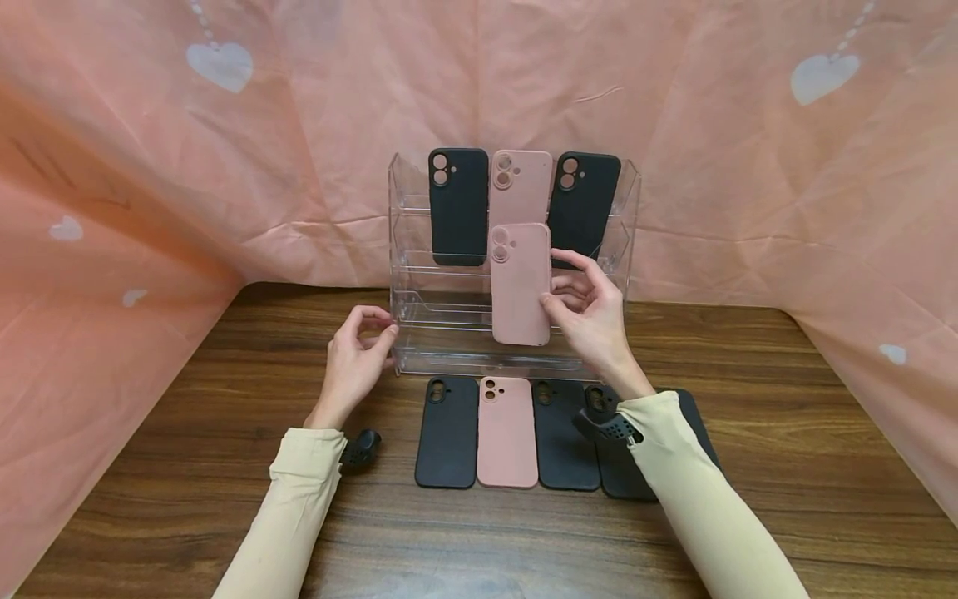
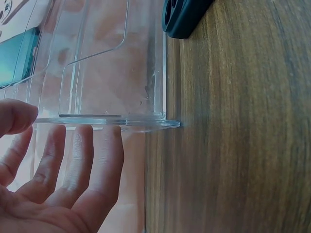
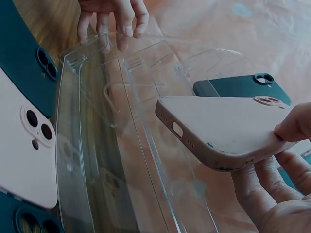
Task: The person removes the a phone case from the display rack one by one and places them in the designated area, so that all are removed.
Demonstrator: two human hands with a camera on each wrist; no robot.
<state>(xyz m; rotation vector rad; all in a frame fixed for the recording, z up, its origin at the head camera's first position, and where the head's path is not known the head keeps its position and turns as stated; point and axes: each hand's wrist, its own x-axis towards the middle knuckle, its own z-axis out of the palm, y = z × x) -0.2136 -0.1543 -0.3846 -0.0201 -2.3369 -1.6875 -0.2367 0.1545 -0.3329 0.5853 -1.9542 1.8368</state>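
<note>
My right hand [image 1: 595, 320] pinches a pink phone case [image 1: 520, 287] by its right edge. It holds the case upright in front of the middle of a clear plastic display stand [image 1: 441, 362]. My left hand [image 1: 355, 353] is at the stand's left side panel, its thumb and fingertips on either side of the panel edge in the left wrist view. On the stand's top tier stand a black case [image 1: 459, 208], a pink case [image 1: 520, 185] partly hidden by the held one, and another black case [image 1: 587, 200], tilted.
Before the stand, a row of cases lies flat: a black case [image 1: 446, 441], a pink case [image 1: 507, 441], another black case [image 1: 565, 449] and more black ones partly under my right sleeve [image 1: 703, 491]. Pink cloth [image 1: 322, 150] hangs behind and beside the wooden table [image 1: 224, 399].
</note>
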